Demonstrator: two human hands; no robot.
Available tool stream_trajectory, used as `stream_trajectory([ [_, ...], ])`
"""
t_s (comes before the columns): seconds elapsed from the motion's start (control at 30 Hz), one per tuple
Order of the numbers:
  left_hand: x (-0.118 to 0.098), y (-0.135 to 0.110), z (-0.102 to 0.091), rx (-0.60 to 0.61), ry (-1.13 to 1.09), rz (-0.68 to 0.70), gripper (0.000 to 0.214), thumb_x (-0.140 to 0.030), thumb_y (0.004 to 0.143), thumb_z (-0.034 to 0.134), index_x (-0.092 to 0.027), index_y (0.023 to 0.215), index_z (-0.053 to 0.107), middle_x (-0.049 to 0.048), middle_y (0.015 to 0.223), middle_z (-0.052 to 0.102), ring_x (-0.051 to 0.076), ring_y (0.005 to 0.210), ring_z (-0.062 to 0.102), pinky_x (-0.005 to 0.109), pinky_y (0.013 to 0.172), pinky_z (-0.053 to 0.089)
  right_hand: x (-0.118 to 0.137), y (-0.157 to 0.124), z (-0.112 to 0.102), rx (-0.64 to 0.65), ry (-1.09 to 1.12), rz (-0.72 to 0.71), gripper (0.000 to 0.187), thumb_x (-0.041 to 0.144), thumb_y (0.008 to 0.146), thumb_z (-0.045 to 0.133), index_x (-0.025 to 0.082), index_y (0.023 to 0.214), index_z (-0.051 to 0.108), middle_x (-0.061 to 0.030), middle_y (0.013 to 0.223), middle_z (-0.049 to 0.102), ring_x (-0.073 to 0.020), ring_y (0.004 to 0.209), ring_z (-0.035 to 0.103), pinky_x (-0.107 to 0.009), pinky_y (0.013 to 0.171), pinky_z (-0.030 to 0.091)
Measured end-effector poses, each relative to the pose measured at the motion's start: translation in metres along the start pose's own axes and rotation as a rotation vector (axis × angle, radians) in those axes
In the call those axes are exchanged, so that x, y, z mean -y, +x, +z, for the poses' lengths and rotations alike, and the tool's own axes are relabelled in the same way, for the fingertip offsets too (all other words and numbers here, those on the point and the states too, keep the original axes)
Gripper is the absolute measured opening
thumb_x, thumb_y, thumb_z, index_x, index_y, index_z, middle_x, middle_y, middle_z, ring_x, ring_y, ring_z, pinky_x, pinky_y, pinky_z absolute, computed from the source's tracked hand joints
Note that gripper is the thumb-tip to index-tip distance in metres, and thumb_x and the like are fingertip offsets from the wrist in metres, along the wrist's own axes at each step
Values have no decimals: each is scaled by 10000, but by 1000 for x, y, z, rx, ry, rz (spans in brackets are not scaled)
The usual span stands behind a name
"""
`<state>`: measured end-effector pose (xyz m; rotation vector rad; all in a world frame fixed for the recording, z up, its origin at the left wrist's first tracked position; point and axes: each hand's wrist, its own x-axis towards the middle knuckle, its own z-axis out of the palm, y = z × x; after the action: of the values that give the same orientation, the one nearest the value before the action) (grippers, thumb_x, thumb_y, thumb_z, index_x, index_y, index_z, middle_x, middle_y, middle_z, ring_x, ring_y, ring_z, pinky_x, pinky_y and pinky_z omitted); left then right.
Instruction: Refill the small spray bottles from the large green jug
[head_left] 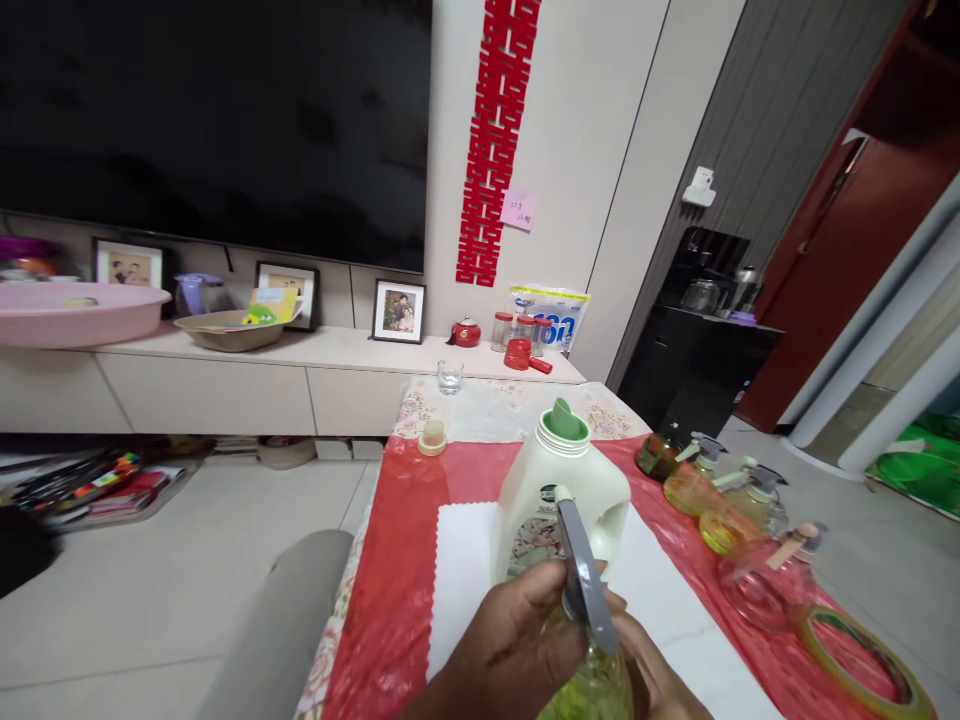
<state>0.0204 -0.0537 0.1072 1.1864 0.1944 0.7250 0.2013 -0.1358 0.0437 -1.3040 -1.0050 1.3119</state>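
Note:
Close to me at the bottom of the head view is a clear pump bottle [589, 692] with yellowish liquid and a grey pump head [585, 570]. The fingers of my left hand [510, 640] are closed around the pump's collar. My right hand [656, 675] grips the bottle from its right side, its fingers partly hidden behind it. Just beyond stands an uncapped pale green laundry detergent jug [525, 490] with a green pouring spout [562, 420]. Its translucent cap [433, 438] sits apart on the red cover at the far left.
Several pump bottles [694, 485] with yellow or pink contents line the table's right side, near a roll of tape [862, 665]. White sheets [465, 550] lie on the red table cover [397, 600]. A clear glass cup [450, 377] stands at the far edge.

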Motion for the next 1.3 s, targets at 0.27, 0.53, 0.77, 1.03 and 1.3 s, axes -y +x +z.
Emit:
stream_trajectory([
  [0.27, 20, 2, 0, -261, -92, 161, 393, -362, 642, 894, -187, 930, 692, 54, 948, 701, 212, 909, 637, 323, 832, 478, -5, 10, 0, 111, 20, -8, 1095, 277, 478, 887, 240, 1485, 457, -89, 1493, 441, -364, 1439, 320, -448, 1175, 336],
  [0.53, 21, 5, 10, -492, -138, 211, 387, -320, 617, 905, -198, 860, 631, 17, 839, 689, 168, 804, 621, 292, 760, 487, 1, 16, 9, 165, 62, -18, 1213, 408, 457, 899, 236, 1535, 371, -123, 1460, 469, -364, 1386, 403, -449, 1079, 435],
  [0.77, 0, 10, 15, -610, -98, 286, 407, -333, 660, 885, -202, 906, 587, 50, 925, 725, 229, 941, 687, 374, 899, 526, 9, 19, 21, 5, -164, -206, 1077, 375, 571, 847, 203, 1530, 387, -117, 1545, 350, -324, 1464, 282, -449, 1225, 223],
  [1.03, -54, 26, -7, -693, -339, 554, 296, -256, 771, 815, -194, 1000, 638, 8, 942, 707, 143, 843, 705, 310, 895, 561, -2, 16, -2, 152, 47, -117, 1162, 393, 532, 875, 255, 1550, 330, -59, 1594, 272, -279, 1489, 234, -347, 1219, 241],
  [1.3, -74, 38, -62, -758, -826, 502, 194, -226, 1007, 499, -161, 964, 677, 46, 967, 751, 122, 842, 708, 265, 855, 564, -28, -5, -58, -213, 70, -200, 1125, 502, 576, 792, 270, 1563, 305, -46, 1532, 395, -366, 1430, 337, -438, 1082, 477],
])
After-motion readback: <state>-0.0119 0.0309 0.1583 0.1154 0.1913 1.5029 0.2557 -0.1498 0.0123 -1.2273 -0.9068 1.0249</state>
